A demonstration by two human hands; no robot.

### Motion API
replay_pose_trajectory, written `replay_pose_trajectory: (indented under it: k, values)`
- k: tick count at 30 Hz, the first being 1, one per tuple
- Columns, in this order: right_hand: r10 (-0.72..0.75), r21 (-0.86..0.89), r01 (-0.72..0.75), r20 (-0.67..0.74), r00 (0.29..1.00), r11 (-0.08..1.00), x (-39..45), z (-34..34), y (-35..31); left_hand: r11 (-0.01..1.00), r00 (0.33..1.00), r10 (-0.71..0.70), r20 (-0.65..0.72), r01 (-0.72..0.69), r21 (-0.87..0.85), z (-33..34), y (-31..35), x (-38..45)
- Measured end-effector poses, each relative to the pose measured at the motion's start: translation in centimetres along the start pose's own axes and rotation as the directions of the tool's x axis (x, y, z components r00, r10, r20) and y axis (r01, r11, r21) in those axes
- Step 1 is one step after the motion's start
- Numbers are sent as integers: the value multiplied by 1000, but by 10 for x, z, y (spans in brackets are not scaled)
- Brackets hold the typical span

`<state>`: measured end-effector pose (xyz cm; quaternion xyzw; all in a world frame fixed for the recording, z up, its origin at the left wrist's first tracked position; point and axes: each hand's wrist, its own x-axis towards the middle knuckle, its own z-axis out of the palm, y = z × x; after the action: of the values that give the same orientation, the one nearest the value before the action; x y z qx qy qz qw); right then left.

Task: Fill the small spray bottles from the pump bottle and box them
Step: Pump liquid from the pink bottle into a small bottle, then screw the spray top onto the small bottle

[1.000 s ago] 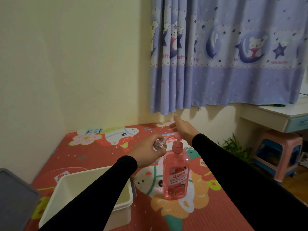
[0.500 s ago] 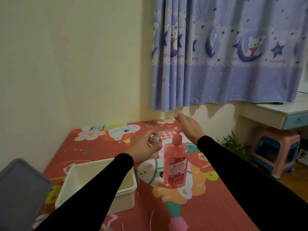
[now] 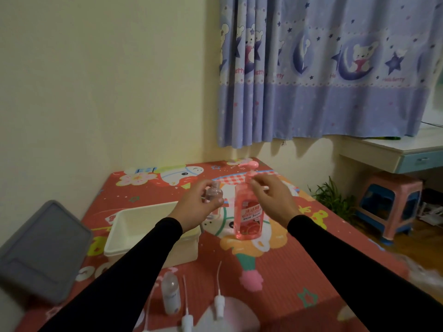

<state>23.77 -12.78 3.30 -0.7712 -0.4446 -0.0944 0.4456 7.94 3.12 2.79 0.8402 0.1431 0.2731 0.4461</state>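
**Now: small bottle held beside the pump, filling in hand**

Here the small bottle (image 3: pixel 214 192) sits upright in the left hand (image 3: pixel 196 207), whose fingers curl round its clear body, its open neck up and just left of the pump bottle (image 3: pixel 249 212). That pink bottle stands upright on the table (image 3: pixel 299 271), long axis vertical, with its pump head (image 3: pixel 250 166) above and behind the hands, spout towards the left. The right hand (image 3: pixel 271 200) hovers over the pink bottle's shoulder with fingers loosely curled and nothing in them; whether they touch the neck I cannot tell.

The coming move turns on one thing, I judge: the small bottle's mouth must come under the spout, which lies up and to the right of it, while the right hand, the nearer one to the pump, presses down.

The pink label carries Chinese characters and what looks like "3", too blurred to read surely.

Left of the bottles stands a white box (image 3: pixel 143 226), open, its grey lid (image 3: pixel 43 250) lying farther left. Near the table's front edge stand another small bottle (image 3: pixel 170 293) and two loose spray tops (image 3: pixel 219 305) with their tubes. The curtain (image 3: pixel 335 68) shows bears and the words "Hello Betty".
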Motion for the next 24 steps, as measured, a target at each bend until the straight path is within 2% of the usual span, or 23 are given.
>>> replay_pose_trajectory:
  k: [4, 8, 11, 15, 19, 24]
  values:
    - [-29, -20, 33, 169, 985, 999, -38, 22, 5, 1000, 1000, 1, -16, -1, -14, -3, -4, -17]
    - [-84, -77, 121, 369, 926, 990, -79, 42, 9, 1000, 999, -21, -34, 22, 7, -7, -8, -37]
    - [-156, -94, 236, 515, 843, 967, -105, 53, 11, 999, 999, -38, -22, 38, 10, -7, -9, -51]
    - [-275, -78, 436, 674, 686, 897, -129, 67, 12, 998, 998, -53, -16, 53, 20, -7, -12, -66]
    - [-378, -76, 629, 742, 554, 774, -138, 77, 10, 998, 998, -58, -12, 58, 20, -7, -16, -75]
    - [-465, -16, 710, 745, 478, 704, -135, 85, 9, 997, 997, -72, -15, 72, 20, -9, -19, -83]
